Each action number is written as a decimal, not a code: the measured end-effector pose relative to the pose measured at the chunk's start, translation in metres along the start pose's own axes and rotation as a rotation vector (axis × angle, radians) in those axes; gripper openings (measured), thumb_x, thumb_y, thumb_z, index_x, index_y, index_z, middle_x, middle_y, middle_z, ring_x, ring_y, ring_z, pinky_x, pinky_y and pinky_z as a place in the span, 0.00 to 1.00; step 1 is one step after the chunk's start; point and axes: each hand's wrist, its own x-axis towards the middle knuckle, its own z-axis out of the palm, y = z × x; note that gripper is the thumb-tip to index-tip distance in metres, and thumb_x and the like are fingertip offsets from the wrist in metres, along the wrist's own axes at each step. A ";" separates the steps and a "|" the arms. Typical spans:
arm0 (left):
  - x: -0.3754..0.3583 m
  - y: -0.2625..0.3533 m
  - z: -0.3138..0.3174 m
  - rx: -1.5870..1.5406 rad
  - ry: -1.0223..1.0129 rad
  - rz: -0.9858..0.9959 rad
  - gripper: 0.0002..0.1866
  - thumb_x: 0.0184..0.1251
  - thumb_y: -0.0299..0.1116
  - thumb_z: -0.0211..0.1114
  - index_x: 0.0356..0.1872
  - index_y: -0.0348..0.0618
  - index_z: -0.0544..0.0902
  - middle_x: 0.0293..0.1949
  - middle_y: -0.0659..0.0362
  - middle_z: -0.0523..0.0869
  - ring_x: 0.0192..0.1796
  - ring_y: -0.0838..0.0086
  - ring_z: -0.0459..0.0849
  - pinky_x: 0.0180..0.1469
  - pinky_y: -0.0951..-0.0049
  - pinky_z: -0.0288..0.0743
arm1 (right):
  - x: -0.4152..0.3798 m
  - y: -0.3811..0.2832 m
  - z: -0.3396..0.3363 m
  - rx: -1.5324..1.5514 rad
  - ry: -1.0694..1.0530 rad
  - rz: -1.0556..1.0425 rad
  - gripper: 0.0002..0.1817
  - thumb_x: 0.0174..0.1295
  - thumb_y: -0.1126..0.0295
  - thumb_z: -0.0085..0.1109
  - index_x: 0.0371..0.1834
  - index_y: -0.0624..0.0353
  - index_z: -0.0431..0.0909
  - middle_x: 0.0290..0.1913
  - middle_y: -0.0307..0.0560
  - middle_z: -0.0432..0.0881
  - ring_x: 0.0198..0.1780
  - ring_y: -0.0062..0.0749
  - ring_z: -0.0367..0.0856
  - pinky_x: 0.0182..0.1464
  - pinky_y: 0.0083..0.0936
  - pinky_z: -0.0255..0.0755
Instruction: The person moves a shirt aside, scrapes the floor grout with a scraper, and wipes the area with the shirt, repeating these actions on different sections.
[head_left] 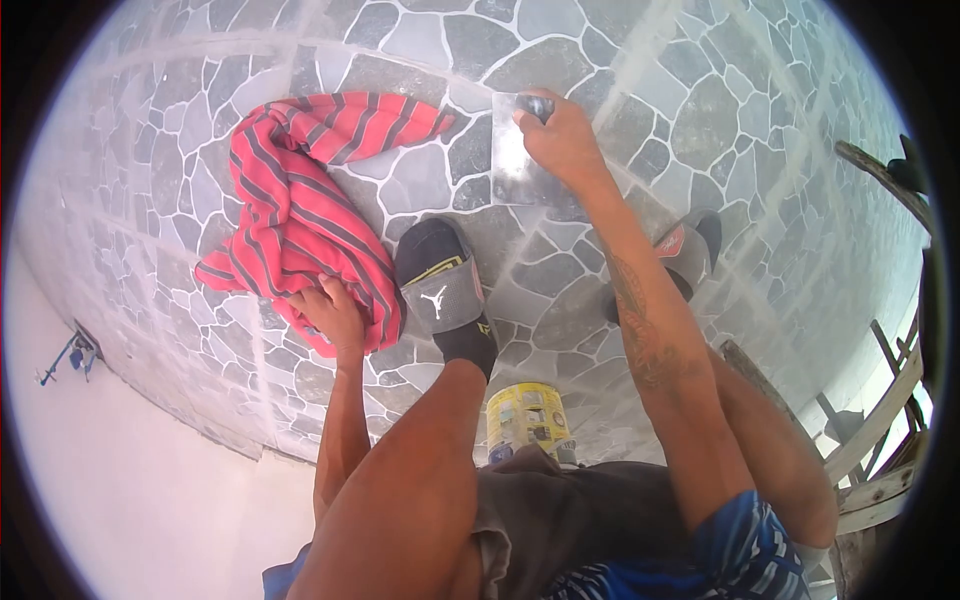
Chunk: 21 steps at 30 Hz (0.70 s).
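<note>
My right hand [560, 140] is closed around the dark handle of a plastering trowel [515, 165]. Its flat rectangular steel blade lies against the grey stone-patterned floor [560, 260], with a bright glare on it. On the left, a red cloth with dark stripes [300, 200] is spread in a crumpled heap, one end stretching toward the trowel. My left hand [330, 315] presses into the lower part of this cloth, fingers curled into its folds. The fingertips are partly sunk in the fabric.
My sandalled feet stand between the cloth and trowel [440, 290] and at the right. A yellow bucket [528, 415] is close beneath me. A white wall [150, 450] runs along the lower left, with a blue tap-like fitting [78, 352]. Wooden poles [880, 420] crowd the right edge.
</note>
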 end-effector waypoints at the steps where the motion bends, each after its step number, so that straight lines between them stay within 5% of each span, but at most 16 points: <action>1: -0.002 0.001 -0.002 0.001 -0.012 -0.023 0.22 0.77 0.39 0.55 0.37 0.20 0.75 0.53 0.35 0.70 0.53 0.46 0.72 0.59 0.50 0.65 | -0.011 -0.008 -0.008 0.012 -0.013 0.047 0.18 0.65 0.66 0.61 0.55 0.61 0.83 0.40 0.55 0.88 0.45 0.44 0.87 0.51 0.38 0.76; 9: 0.003 -0.001 0.003 0.037 -0.007 0.011 0.23 0.78 0.40 0.54 0.37 0.21 0.75 0.50 0.36 0.70 0.51 0.46 0.72 0.59 0.50 0.65 | -0.007 -0.017 0.019 0.033 0.042 -0.003 0.20 0.65 0.65 0.59 0.59 0.57 0.82 0.49 0.65 0.87 0.53 0.62 0.85 0.57 0.46 0.76; 15: -0.002 -0.010 0.002 0.049 -0.013 -0.022 0.23 0.78 0.40 0.54 0.37 0.21 0.75 0.50 0.37 0.70 0.51 0.48 0.72 0.58 0.51 0.65 | -0.022 0.020 0.005 0.067 0.110 0.057 0.20 0.66 0.63 0.59 0.59 0.55 0.82 0.49 0.63 0.87 0.54 0.61 0.85 0.57 0.45 0.76; 21: 0.003 -0.011 0.006 0.051 0.031 0.047 0.22 0.78 0.41 0.54 0.37 0.23 0.76 0.51 0.40 0.70 0.51 0.53 0.73 0.56 0.53 0.67 | -0.014 -0.014 0.012 -0.010 0.071 0.065 0.20 0.66 0.63 0.59 0.60 0.55 0.81 0.52 0.62 0.87 0.57 0.58 0.84 0.59 0.44 0.75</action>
